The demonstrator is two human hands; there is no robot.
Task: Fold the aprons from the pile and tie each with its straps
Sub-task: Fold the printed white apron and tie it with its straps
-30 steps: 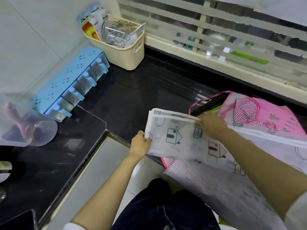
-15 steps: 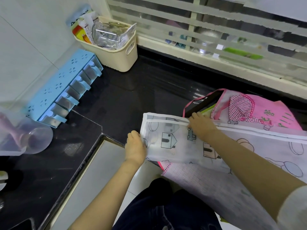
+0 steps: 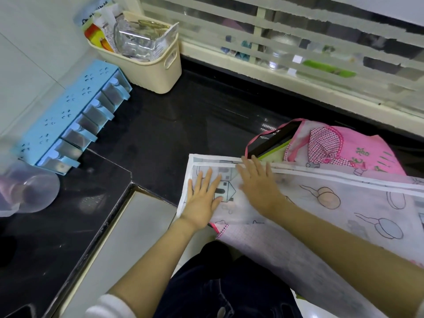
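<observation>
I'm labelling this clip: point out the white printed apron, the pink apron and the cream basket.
white printed apron (image 3: 358, 203), head view, its printed middle.
pink apron (image 3: 353, 149), head view, its pink front.
cream basket (image 3: 149, 74), head view, its ribbed side wall.

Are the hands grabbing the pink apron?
No, the left hand and the right hand both lie flat with straight fingers on the white printed apron, while the pink apron lies behind it.

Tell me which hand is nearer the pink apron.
Right. The right hand lies flat on the white printed apron, reaching just short of the pink apron; the left hand presses the same apron farther left.
</observation>
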